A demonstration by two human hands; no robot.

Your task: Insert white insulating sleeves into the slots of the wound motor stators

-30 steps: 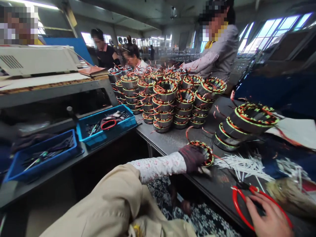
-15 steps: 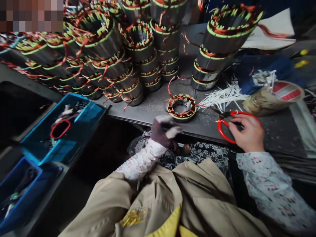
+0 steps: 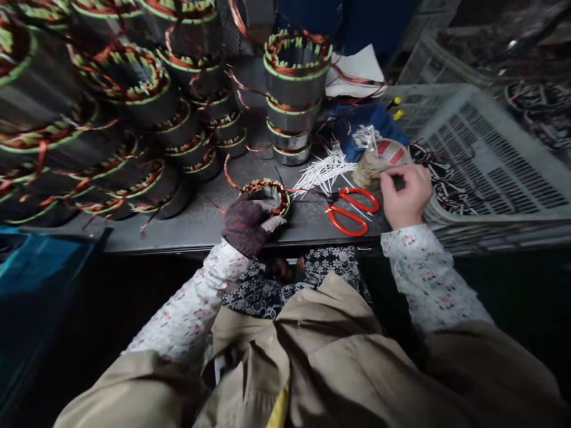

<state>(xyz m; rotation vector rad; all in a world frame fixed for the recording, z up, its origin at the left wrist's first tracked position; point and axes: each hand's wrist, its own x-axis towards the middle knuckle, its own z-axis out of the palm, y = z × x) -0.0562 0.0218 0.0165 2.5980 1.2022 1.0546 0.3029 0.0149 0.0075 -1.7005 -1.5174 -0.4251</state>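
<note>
My left hand [image 3: 247, 224], in a dark glove with pale fingertips, grips the near side of a small wound motor stator [image 3: 282, 199]. Its fingers reach into the ring while the thumb stays outside. Copper wires and green-yellow insulation line the stator's rim. My bare right hand [image 3: 407, 193] is held beside a tan spool [image 3: 369, 169] with a red and white end. Thumb and forefinger are pinched together; what is between them, if anything, is too small to make out. Red-handled scissors [image 3: 350, 219] lie on the table between my hands.
Stacks of larger stators [image 3: 129, 89] crowd the left, and another stack [image 3: 294, 101] stands behind the small one. White thin sticks [image 3: 323, 172] lie loose near a blue bin [image 3: 343, 122]. A grey plastic crate [image 3: 499, 154] is at right, a turquoise bin [image 3: 40, 261] at left.
My right hand has let go of the scissors and moved to the spool. My left hand has come up from the table edge onto the small stator. The view has turned right.
</note>
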